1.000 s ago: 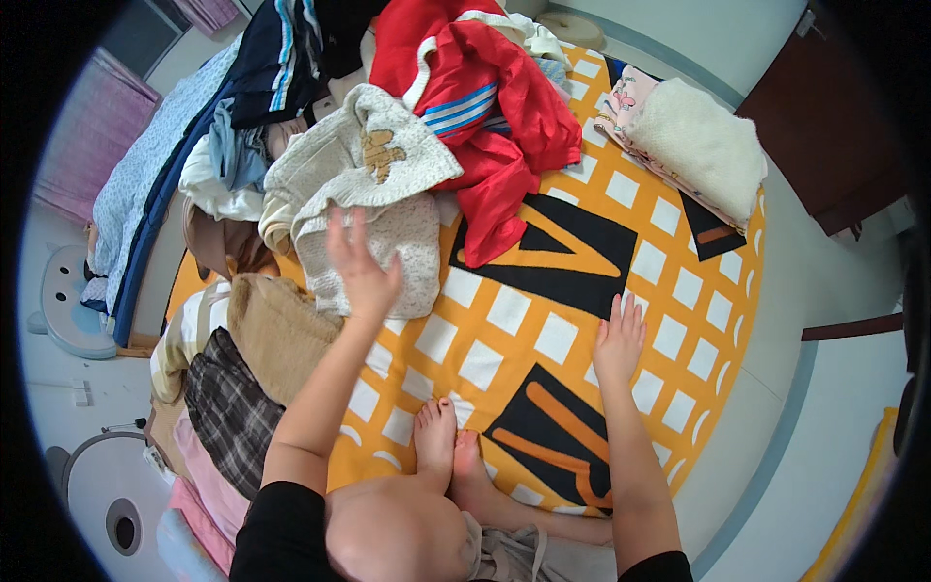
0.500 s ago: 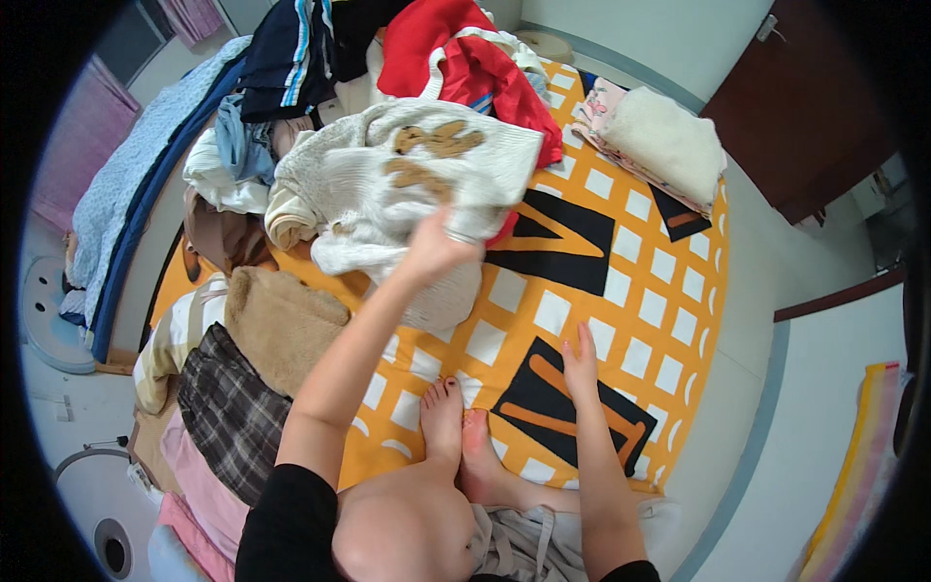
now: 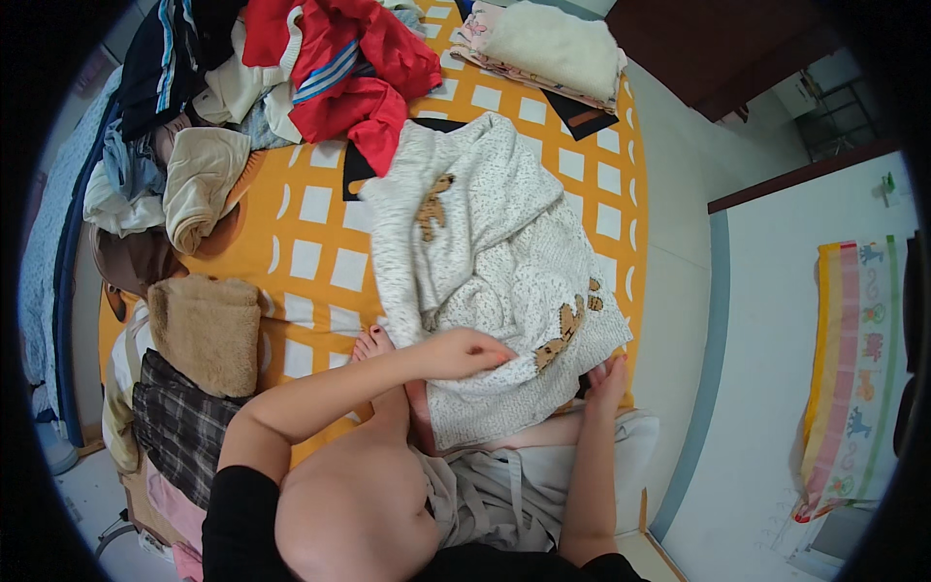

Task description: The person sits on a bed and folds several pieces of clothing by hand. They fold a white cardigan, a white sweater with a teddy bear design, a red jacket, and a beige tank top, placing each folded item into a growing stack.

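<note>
A white-grey speckled knitted sweater (image 3: 504,281) with brown bear motifs lies loosely spread over the bed before me, its near part against my legs. My left hand (image 3: 470,353) rests over its near-left part, fingers curled and closed on the knit near the lower bear motif. At the sweater's near-right edge is my right hand (image 3: 609,380), its fingers stretched and slightly apart, their tips at the hem. Whether they pinch any cloth is hard to make out.
Red clothing (image 3: 364,87) and dark striped trousers (image 3: 165,73) are heaped at the far left, near cream folded cloth (image 3: 204,179). At left lie a brown fleece piece (image 3: 204,335) and dark plaid cloth (image 3: 184,417). A folded white pile (image 3: 553,48) sits far right, by the bed's edge.
The sweater has come off the far-left heap toward me and to the right, and now lies spread. My left hand came nearer with it; my right hand now meets its edge. My view shifted too.
</note>
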`<move>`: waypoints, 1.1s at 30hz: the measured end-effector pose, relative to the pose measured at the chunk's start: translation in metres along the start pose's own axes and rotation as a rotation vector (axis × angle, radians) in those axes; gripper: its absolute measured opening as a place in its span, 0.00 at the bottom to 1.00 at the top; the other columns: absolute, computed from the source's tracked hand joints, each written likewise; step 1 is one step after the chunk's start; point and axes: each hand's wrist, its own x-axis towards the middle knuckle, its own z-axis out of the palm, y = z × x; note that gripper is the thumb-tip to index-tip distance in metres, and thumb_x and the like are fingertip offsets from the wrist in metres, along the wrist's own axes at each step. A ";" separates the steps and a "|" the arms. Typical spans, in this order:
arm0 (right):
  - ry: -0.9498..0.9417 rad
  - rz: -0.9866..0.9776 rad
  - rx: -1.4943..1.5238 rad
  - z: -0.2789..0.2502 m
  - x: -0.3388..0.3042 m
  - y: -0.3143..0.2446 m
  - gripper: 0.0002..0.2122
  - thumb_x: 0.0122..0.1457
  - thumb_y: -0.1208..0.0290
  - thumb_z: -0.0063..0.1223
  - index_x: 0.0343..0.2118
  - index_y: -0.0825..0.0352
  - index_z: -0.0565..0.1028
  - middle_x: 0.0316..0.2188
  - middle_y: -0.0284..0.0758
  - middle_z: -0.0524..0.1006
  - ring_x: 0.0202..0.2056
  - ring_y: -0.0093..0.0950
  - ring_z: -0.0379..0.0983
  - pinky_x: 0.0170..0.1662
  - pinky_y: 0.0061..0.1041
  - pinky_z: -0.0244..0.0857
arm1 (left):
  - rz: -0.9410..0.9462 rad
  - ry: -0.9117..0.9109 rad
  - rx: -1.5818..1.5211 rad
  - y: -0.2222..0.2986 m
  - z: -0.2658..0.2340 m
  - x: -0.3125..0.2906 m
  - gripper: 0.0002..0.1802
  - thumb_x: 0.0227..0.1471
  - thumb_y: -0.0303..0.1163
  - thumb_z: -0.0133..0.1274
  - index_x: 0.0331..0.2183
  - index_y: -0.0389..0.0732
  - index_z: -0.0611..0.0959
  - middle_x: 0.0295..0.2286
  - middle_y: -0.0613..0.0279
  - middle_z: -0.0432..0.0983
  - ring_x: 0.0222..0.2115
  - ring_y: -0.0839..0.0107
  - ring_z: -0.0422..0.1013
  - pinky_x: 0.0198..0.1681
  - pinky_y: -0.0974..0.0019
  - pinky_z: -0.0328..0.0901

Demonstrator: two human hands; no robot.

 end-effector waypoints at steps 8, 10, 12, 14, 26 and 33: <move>-0.161 -0.631 -0.622 0.115 -0.012 -0.012 0.22 0.55 0.67 0.54 0.51 0.73 0.66 0.51 0.46 0.68 0.53 0.37 0.63 0.55 0.31 0.57 | -0.213 1.257 0.726 -0.042 -0.067 -0.061 0.45 0.33 0.28 0.63 0.56 0.39 0.64 0.48 0.43 0.62 0.47 0.49 0.62 0.50 0.58 0.58; -0.259 -0.593 -0.672 0.142 -0.032 -0.021 0.22 0.54 0.67 0.56 0.50 0.71 0.69 0.50 0.47 0.69 0.50 0.37 0.66 0.53 0.30 0.59 | -0.178 1.332 0.302 -0.066 -0.082 -0.063 0.42 0.31 0.26 0.60 0.53 0.32 0.67 0.46 0.44 0.67 0.43 0.55 0.67 0.46 0.60 0.63; -0.348 -0.606 -0.845 0.160 -0.053 -0.035 0.21 0.52 0.66 0.58 0.48 0.69 0.72 0.47 0.47 0.72 0.47 0.37 0.69 0.50 0.29 0.62 | -0.264 1.123 -0.079 -0.082 -0.101 -0.073 0.38 0.29 0.23 0.57 0.49 0.32 0.71 0.38 0.50 0.72 0.36 0.59 0.70 0.39 0.61 0.65; -0.737 -0.553 -0.946 0.178 -0.076 -0.043 0.15 0.52 0.67 0.59 0.42 0.68 0.76 0.37 0.39 0.78 0.39 0.29 0.73 0.44 0.26 0.66 | -0.310 1.099 -0.413 -0.086 -0.119 -0.079 0.32 0.26 0.17 0.50 0.43 0.34 0.76 0.27 0.60 0.75 0.25 0.67 0.71 0.28 0.65 0.67; -0.805 -1.410 -1.150 0.293 -0.009 -0.002 0.15 0.52 0.75 0.47 0.43 0.61 0.76 0.37 0.43 0.77 0.35 0.39 0.72 0.44 0.33 0.66 | -0.224 0.731 -0.860 -0.041 -0.202 -0.138 0.25 0.53 0.42 0.54 0.49 0.38 0.73 0.44 0.60 0.74 0.41 0.73 0.73 0.43 0.67 0.68; -0.440 -0.410 0.076 0.299 0.124 -0.138 0.15 0.61 0.72 0.36 0.48 0.72 0.67 0.43 0.41 0.73 0.42 0.33 0.72 0.45 0.35 0.70 | -0.016 0.792 -0.459 -0.031 -0.246 -0.118 0.22 0.55 0.40 0.53 0.48 0.40 0.74 0.40 0.67 0.75 0.40 0.79 0.71 0.44 0.72 0.64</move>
